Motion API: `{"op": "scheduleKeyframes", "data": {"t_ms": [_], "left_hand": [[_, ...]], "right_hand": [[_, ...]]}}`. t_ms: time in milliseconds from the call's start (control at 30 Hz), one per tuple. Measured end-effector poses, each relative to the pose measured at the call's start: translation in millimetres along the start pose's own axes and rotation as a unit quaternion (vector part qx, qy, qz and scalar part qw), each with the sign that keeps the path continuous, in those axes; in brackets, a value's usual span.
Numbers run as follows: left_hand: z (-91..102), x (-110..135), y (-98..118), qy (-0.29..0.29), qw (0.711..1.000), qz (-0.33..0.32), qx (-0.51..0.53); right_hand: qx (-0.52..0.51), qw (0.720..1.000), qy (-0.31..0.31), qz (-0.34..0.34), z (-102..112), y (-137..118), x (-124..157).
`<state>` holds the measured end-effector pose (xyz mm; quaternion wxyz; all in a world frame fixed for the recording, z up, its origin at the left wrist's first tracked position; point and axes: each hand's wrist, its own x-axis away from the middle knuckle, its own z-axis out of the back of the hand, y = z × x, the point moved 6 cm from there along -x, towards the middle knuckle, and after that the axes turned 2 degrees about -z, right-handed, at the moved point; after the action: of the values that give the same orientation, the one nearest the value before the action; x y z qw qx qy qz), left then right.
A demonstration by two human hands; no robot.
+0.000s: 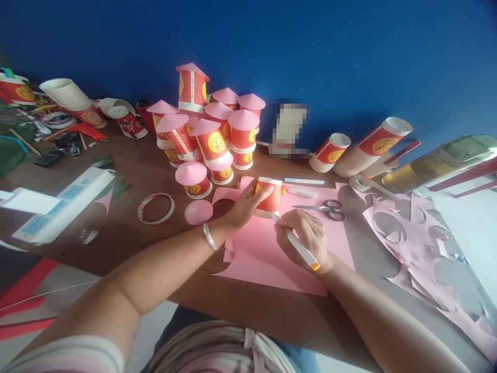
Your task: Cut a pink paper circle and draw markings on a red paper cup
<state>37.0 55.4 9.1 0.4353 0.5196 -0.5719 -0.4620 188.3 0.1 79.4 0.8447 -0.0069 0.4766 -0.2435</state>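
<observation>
My left hand (248,206) is wrapped round the side of a red paper cup (274,199) with a white band, steadying it over a sheet of pink paper (272,259). In my right hand (305,235) is a white marker (301,248) with an orange end; its tip meets or nearly meets the cup's lower band. Dark-handled scissors (330,208) lie on the pink sheet to the right of the cup. Just behind them rest a clear glue stick (301,191) with an orange end and a pale blue-and-white pen (305,181).
Several red cups with pink cone tops (212,137) stand stacked at the back. A tape ring (156,209), a pink disc (199,212) and a power strip (66,204) lie to the left. Pink paper scraps (411,243) and stacked cups (373,145) are on the right.
</observation>
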Motion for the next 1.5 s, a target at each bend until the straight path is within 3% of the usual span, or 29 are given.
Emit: {"op": "scheduleKeyframes", "data": {"t_ms": [733, 1500], "left_hand": [[0.9, -0.3, 0.1, 0.003, 1.000, -0.011, -0.022], [2.5, -2.5, -5.4, 0.009, 1.000, -0.013, 0.022]], "right_hand": [[0.018, 1.000, 0.012, -0.007, -1.9, 4.9, 0.5], [0.037, 0.999, 0.023, -0.009, -0.7, 2.9, 0.3]]}}
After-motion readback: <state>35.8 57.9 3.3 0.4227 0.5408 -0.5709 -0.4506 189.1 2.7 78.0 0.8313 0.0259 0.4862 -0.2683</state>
